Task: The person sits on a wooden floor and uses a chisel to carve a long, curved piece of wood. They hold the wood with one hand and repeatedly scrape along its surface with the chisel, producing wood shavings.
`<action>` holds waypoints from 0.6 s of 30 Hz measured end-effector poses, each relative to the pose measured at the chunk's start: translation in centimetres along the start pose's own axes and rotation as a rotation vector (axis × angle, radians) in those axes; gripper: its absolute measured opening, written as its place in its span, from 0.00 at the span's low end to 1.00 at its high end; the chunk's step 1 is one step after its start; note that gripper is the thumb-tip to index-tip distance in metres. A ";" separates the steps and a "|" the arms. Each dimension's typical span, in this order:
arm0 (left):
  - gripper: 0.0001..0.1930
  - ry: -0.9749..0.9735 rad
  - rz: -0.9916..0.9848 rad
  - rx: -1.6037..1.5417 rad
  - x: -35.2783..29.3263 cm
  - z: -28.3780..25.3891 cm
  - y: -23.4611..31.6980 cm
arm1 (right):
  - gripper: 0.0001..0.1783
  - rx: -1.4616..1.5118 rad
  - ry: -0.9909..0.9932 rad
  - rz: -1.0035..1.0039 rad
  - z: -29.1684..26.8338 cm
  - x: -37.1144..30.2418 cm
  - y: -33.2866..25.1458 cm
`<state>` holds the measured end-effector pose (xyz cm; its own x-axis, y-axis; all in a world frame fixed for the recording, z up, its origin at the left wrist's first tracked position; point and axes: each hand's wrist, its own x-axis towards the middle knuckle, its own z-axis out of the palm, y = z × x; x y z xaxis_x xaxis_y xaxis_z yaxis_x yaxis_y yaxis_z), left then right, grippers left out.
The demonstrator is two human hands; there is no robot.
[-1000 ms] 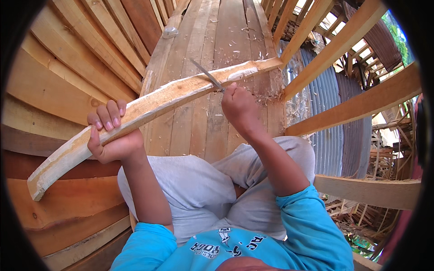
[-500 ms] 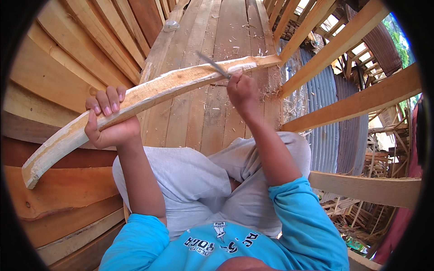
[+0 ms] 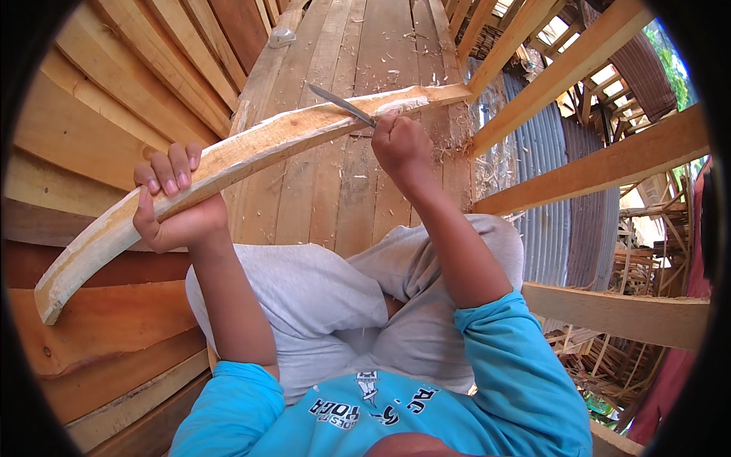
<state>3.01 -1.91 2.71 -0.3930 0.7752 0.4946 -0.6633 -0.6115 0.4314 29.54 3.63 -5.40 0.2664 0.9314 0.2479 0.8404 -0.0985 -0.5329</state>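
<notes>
The left hand is closed around a long, curved wooden plank, its fingers over the far edge and the thumb on the near side. The plank slants across the space in front of the seated person's grey trousers, its right end by the wooden railing. The right hand is clenched in a fist around a knife, its handle hidden, the blade crossing the plank toward its right end; whether the edge bites cannot be told. Pale shavings litter the board floor, and a small clear plastic container sits at its far left.
</notes>
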 end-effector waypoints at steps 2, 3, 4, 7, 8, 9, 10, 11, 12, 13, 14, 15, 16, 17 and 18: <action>0.10 -0.005 -0.001 0.003 -0.1 -0.2 0.1 | 0.29 -0.031 0.042 -0.035 0.2 0.0 0.0; 0.10 -0.004 0.000 0.004 -0.1 -0.2 0.2 | 0.29 -0.048 0.063 -0.054 0.2 -0.1 0.0; 0.10 -0.003 0.000 0.004 -0.1 -0.3 0.2 | 0.29 -0.050 0.083 -0.077 0.3 0.0 0.2; 0.10 -0.036 0.000 0.021 0.0 -0.9 0.1 | 0.29 -0.054 0.136 -0.118 1.1 0.2 1.0; 0.09 -0.023 -0.006 -0.008 0.2 -1.1 0.1 | 0.29 -0.054 0.146 -0.122 1.1 0.3 0.9; 0.09 -0.032 -0.006 -0.005 0.1 -1.2 0.1 | 0.29 -0.053 0.156 -0.126 1.1 0.3 0.8; 0.09 -0.041 -0.006 -0.002 0.1 -1.2 0.1 | 0.30 -0.076 0.134 -0.120 1.0 0.3 0.8; 0.09 -0.051 -0.001 0.004 0.1 -1.2 0.3 | 0.30 -0.094 0.111 -0.118 0.8 0.2 0.5; 0.08 -0.047 0.003 -0.005 0.1 -1.1 0.5 | 0.31 -0.113 0.087 -0.116 0.6 0.2 0.2; 0.08 -0.039 0.001 0.001 0.0 -0.9 0.6 | 0.31 -0.160 0.092 -0.030 0.5 0.6 0.3; 0.08 -0.031 -0.001 0.006 -0.2 -0.6 0.7 | 0.32 -0.208 0.098 0.056 0.3 1.4 0.9; 0.08 -0.021 -0.006 0.005 -0.2 -0.5 0.5 | 0.33 -0.261 0.106 0.145 -0.2 2.1 2.1; 0.08 -0.034 -0.018 -0.006 -0.2 -0.4 0.3 | 0.35 -0.258 0.137 0.249 -1.4 2.7 4.6; 0.08 -0.047 -0.013 -0.012 -0.2 -0.5 0.3 | 0.38 -0.248 0.164 0.347 -2.4 3.5 7.1; 0.08 -0.063 -0.015 -0.031 -0.1 -0.5 -0.3 | 0.37 -0.233 0.188 0.355 -3.0 4.2 9.2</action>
<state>2.92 -1.68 2.16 -0.3431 0.7720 0.5350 -0.6887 -0.5941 0.4157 39.77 5.55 -6.79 0.6199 0.7483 0.2362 0.7594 -0.4961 -0.4210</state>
